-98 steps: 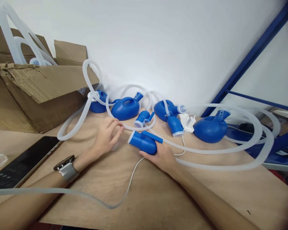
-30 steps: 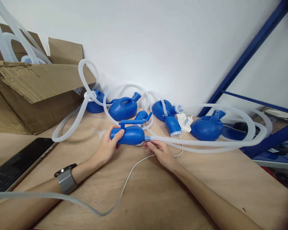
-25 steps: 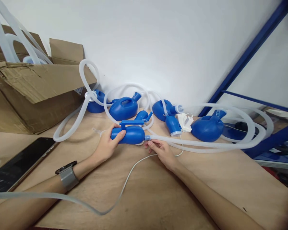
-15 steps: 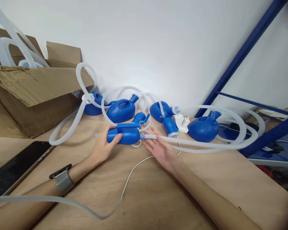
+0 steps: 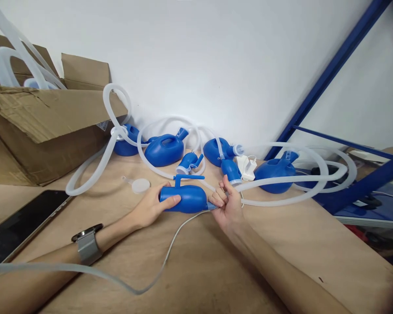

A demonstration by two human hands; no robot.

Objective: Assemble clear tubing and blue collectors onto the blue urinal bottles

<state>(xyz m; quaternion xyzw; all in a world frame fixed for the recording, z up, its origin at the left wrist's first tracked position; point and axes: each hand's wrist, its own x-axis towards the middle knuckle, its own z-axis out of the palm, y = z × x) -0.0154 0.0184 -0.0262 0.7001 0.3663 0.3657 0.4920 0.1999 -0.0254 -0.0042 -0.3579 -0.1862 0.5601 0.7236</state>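
My left hand [image 5: 150,206] is closed around the open wide end of a blue plastic urinal cup [image 5: 190,197], which lies level above the table and carries a thin blue handle on top. At the cup's narrow end, my right hand [image 5: 231,211] has its fingers curled around the end of a clear hose [image 5: 281,179]. The hose meets the cup there, but the fingers partly hide the joint. A round translucent cap [image 5: 140,186] lies on the table beyond my left wrist. Behind the cup rests another blue urinal cup [image 5: 189,161] with a white rim.
Several blue urinal bottles, one a blue bottle [image 5: 165,150], stand along the wall with looped hoses. A cardboard box [image 5: 52,113] holds more hoses at left, near a phone [image 5: 22,222]. A white charger [image 5: 247,166] and blue metal frame [image 5: 327,83] are at right. A cable crosses the table.
The held cup has moved right and toward me, uncovering the round cap. My right hand has gone from open fingers beneath the hose to a closed grip near the joint.
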